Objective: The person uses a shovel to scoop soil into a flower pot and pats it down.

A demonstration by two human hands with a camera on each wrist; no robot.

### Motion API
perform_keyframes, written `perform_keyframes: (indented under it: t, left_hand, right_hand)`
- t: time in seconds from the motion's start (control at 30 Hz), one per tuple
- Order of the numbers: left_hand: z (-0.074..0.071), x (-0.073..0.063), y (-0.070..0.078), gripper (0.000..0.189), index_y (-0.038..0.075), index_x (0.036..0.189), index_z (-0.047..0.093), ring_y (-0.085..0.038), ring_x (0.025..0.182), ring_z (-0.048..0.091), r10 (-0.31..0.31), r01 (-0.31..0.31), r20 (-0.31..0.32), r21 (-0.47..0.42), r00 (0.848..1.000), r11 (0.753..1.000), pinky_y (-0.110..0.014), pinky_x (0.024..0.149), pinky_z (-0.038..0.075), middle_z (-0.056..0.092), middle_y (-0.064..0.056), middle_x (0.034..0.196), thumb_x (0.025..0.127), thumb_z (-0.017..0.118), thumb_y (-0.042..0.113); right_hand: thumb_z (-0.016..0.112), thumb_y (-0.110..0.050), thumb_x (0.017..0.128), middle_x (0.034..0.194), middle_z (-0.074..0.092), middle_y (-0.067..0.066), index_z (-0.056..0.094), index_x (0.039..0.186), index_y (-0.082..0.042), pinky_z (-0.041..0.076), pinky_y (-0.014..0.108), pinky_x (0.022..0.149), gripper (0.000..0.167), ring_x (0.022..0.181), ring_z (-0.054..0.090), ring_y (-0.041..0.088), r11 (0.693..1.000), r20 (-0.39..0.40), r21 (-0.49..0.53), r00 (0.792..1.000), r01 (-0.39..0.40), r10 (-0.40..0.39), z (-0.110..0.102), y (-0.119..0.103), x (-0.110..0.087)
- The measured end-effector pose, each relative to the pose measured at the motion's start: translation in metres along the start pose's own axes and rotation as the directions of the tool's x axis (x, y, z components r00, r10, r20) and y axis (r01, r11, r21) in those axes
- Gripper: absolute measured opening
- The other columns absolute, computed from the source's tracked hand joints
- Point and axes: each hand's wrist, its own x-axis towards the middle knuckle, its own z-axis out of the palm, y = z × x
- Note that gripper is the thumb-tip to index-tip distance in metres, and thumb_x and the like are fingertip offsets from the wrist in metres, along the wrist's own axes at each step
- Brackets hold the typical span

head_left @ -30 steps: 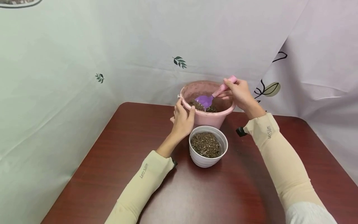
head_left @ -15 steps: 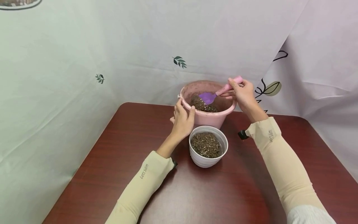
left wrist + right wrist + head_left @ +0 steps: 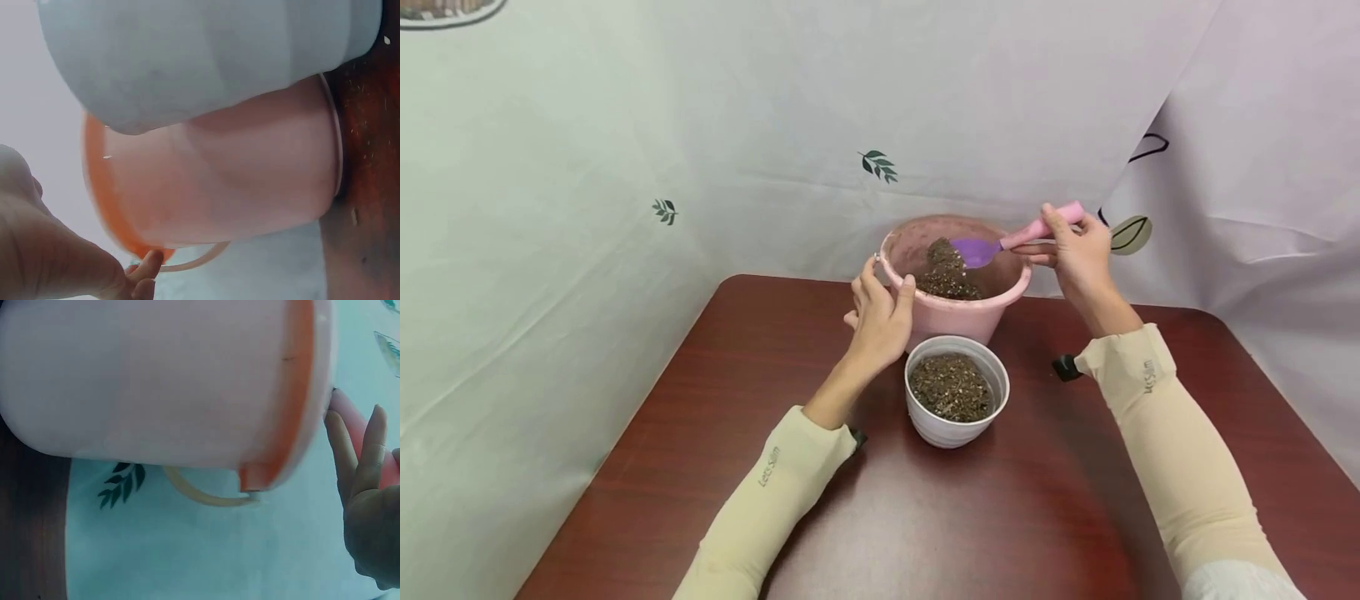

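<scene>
A pink bucket (image 3: pixel 962 321) with dark potting soil (image 3: pixel 951 283) in it stands at the back of the table. My left hand (image 3: pixel 877 321) holds its left rim, thumb at the front, fingers at the side by the handle joint. Over the bucket's right rim, my right hand (image 3: pixel 1084 260) grips the pink handle of a small trowel (image 3: pixel 979 252). Its purple blade is inside the bucket, against a mound of soil. In front of the bucket stands a white pot (image 3: pixel 951 433), holding soil below its rim. In the right wrist view the bucket (image 3: pixel 156 381) hides the blade.
Both containers stand on a dark red-brown table (image 3: pixel 880 533) with rounded far corners. White cloth with leaf prints (image 3: pixel 878 165) hangs behind and beside it. Soil crumbs (image 3: pixel 355 215) lie by the bucket's base. The bucket's bail (image 3: pixel 200 495) hangs at its back.
My right hand has moved to the right with the trowel, drawing the blade rightward inside the bucket; its handle now lies flatter. My left hand stays at the rim, shifted slightly left.
</scene>
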Motion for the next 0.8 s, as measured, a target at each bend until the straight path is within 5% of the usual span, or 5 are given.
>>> perform_keyframes:
  t: [0.2,0.33,0.53,0.8]
  left_hand:
    - [-0.018,-0.012,0.003,0.068,0.003,0.152,0.012,-0.034,0.131,0.035,0.003,-0.012,0.13,0.065,0.992,0.998,-0.056,0.097,0.019,0.03,-0.021,0.142,0.105,0.033,0.047]
    - [-0.031,-0.021,0.002,0.063,0.001,0.149,0.016,-0.035,0.127,0.037,-0.034,0.017,0.236,0.076,0.971,0.997,-0.06,0.099,0.016,0.036,-0.021,0.136,0.106,0.032,0.044]
    - [-0.044,-0.026,0.001,0.066,0.004,0.152,0.016,-0.035,0.139,0.032,-0.149,0.085,0.412,0.169,0.899,0.982,-0.072,0.106,0.003,0.036,-0.02,0.144,0.105,0.029,0.049]
    - [-0.051,-0.024,-0.004,0.072,0.003,0.154,0.017,-0.035,0.146,0.022,-0.173,0.025,0.549,0.267,0.818,0.963,-0.075,0.106,0.005,0.028,-0.021,0.154,0.105,0.024,0.056]
  right_hand:
    - [0.07,-0.013,0.092,0.075,0.071,0.023,0.052,0.082,0.004,0.053,0.03,0.047,0.027,0.064,0.072,0.034,0.994,-0.048,0.107,0.999,0.029,-0.024,-0.001,-0.021,-0.013]
    - [0.068,-0.014,0.094,0.078,0.071,0.025,0.053,0.081,0.005,0.052,0.027,0.046,0.028,0.067,0.072,0.035,0.994,-0.009,0.109,1.0,-0.001,0.002,-0.002,-0.035,-0.023]
    - [0.069,-0.019,0.094,0.081,0.071,0.027,0.063,0.082,0.01,0.053,0.025,0.049,0.032,0.072,0.073,0.034,0.991,0.042,0.086,0.994,-0.102,0.099,-0.006,-0.049,-0.043]
    - [0.062,-0.009,0.098,0.079,0.072,0.022,0.063,0.091,0.008,0.052,0.025,0.045,0.018,0.067,0.073,0.029,0.986,0.081,0.122,0.991,-0.114,0.105,-0.01,-0.044,-0.081]
